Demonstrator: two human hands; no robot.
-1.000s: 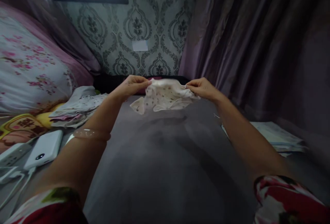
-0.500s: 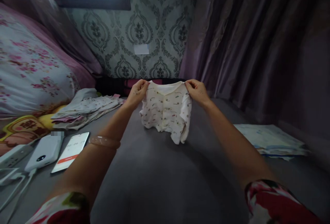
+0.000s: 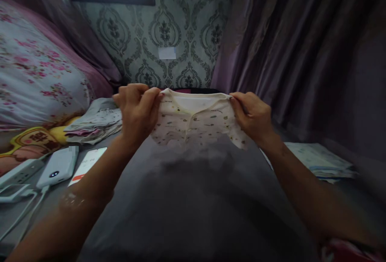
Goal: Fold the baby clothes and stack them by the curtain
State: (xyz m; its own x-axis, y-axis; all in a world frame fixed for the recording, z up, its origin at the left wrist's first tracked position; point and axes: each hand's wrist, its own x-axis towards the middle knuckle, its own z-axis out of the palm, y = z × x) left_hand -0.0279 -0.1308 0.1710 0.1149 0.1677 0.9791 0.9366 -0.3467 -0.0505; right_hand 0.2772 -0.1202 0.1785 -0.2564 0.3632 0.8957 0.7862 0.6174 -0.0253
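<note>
A small white baby shirt [image 3: 196,121] with a tiny print and a pale trimmed neckline hangs stretched between my two hands, above the grey bed sheet [image 3: 187,209]. My left hand [image 3: 138,111] pinches its left shoulder, fingers closed on the cloth. At the opposite shoulder my right hand [image 3: 253,117] is closed in the same kind of pinch. The shirt's lower part is smeared by motion, so its hem and sleeves are unclear. A clear bangle [image 3: 72,201] circles my left forearm.
On the left lie a pile of folded clothes [image 3: 96,123], a phone [image 3: 87,165], a white power bank [image 3: 58,167], a power strip [image 3: 21,172] with cables, and a yellow cushion [image 3: 33,141]. Folded cloths [image 3: 322,159] lie at right. Curtains [image 3: 289,52] hang beyond.
My hands have come nearer and moved farther apart, pulling the shirt's neckline wider. The shirt's lower part has swung up and blurred. Both hands keep their hold.
</note>
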